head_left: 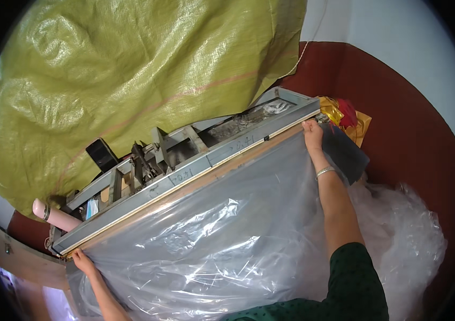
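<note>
One wide, clear, glossy plastic sheet (211, 224) is spread between the two grips, its upper edge running from one to the other along a grey metal frame (206, 162), the rest falling toward the person's body. The bare left hand (81, 261) appears pinched narrow on the sheet's left end; the bare right hand (312, 134), with a silver bangle (324, 170) at its wrist, looks closed in the same way on the right end. Judging by its shine and creases, the sheet should be light, limp and slippery — quick to wrinkle, and liable to stretch or tear if tugged at one spot — so a thumb-and-finger hold at both ends, pulled evenly, seems the best one. Between the grips, a brown flat strip (262, 151) lines the frame. Just beyond the left hand lies a pink cylindrical bottle (59, 215); farther off leans a black phone-like slab (101, 154). Past both grips, a yellow-green woven plastic cover (147, 64) hides what lies behind. To the right of the right forearm sits a rumpled clear plastic heap (404, 241); whether it joins the sheet cannot be made out. Exact finger contact is too small to read, and the dark green sleeve (353, 273) and picture edge cut off the sheet's near part.
</note>
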